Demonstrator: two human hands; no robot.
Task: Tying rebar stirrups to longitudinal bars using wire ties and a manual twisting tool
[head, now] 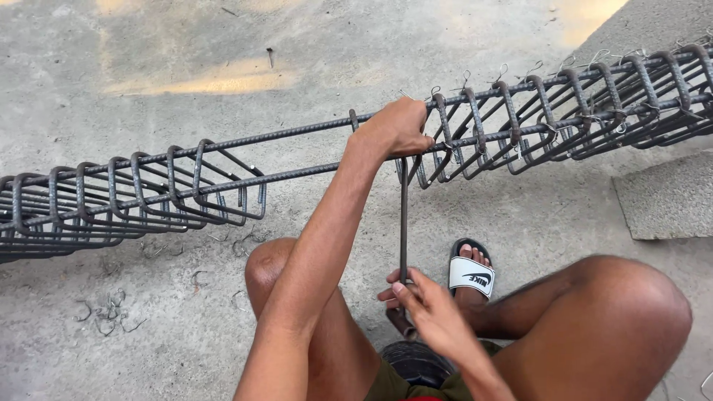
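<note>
Sat on the floor (148, 44) with the rebar cage (520, 119) lying across in front of my knees.

My left hand (397, 128) is closed round the cage's top bar, and my right hand (427, 308) is pinched on the bottom of a thin rod (404, 223) standing upright between them, just beside my sandal (471, 273). Wire scraps (108, 312) are off to the left.

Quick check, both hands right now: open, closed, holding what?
Left hand: closed around a long bar of the rebar cage.
Right hand: fingers pinched on the lower end of a thin metal rod.
</note>
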